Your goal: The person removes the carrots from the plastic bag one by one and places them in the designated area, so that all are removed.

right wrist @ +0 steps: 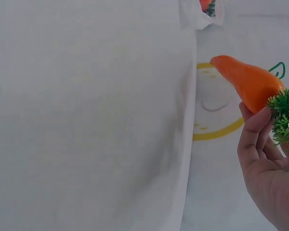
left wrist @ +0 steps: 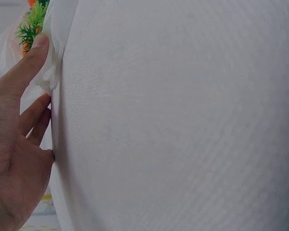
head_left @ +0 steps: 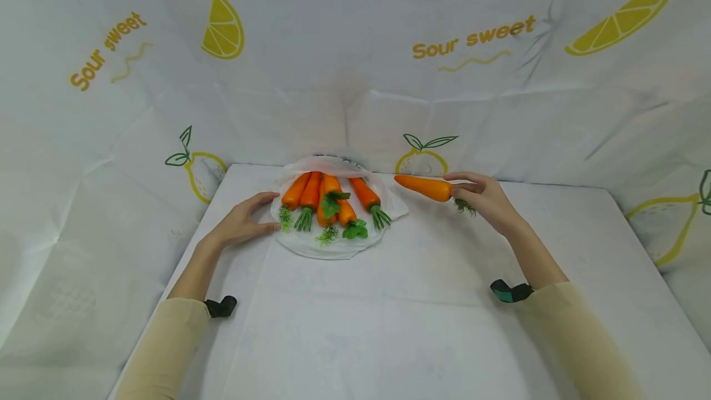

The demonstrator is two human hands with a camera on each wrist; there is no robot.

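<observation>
A thin white plastic bag (head_left: 311, 248) lies on the table with its mouth toward me, and several orange carrots (head_left: 363, 194) with green tops sit in it. My left hand (head_left: 244, 221) is at the bag's left edge, thumb and fingers spread apart and touching the plastic. In the left wrist view, the thumb of that hand (left wrist: 14, 139) lies near a leafy green top (left wrist: 32, 24). To the right of the bag, my right hand (head_left: 486, 201) holds one more carrot (head_left: 424, 187) by its leafy end, its tip pointing left toward the bag. Dark green leaves (right wrist: 286, 113) show beside the right fingers.
A white cloth covers the table (head_left: 355, 326). Behind it rises a white backdrop (head_left: 333, 48) printed with lemons and lettering, close to the bag and the right hand.
</observation>
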